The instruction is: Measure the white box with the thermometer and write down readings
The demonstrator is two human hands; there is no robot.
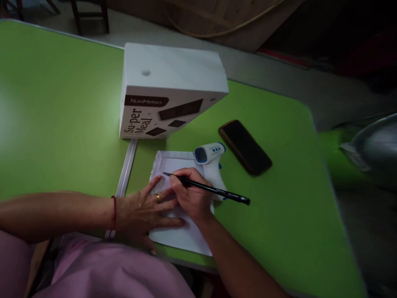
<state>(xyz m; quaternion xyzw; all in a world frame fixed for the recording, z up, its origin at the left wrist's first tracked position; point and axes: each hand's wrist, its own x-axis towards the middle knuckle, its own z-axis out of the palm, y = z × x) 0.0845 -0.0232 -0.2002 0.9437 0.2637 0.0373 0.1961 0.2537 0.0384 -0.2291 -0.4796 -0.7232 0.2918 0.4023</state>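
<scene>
My right hand (pixel 192 194) is closed around a black pen (pixel 223 193), whose tip points at the upper left part of a white sheet of paper (pixel 182 238). My left hand (pixel 151 211) lies flat with fingers spread, pressing on the paper's left side. A gold ring and a red wrist cord are on that arm. Printed strips (pixel 177 155) show along the paper's top and left edges. A white and blue infrared thermometer (pixel 214 165) lies on the paper's upper right part, just beyond my right hand. Whether the pen tip touches the paper, I cannot tell.
A tall white box (pixel 173 89) with brown print stands behind the paper. A dark phone (pixel 245 147) in a brown case lies to the right. The green table (pixel 56 124) has a metal seam (pixel 126 165). Stool legs (pixel 90 16) show beyond the table's far edge.
</scene>
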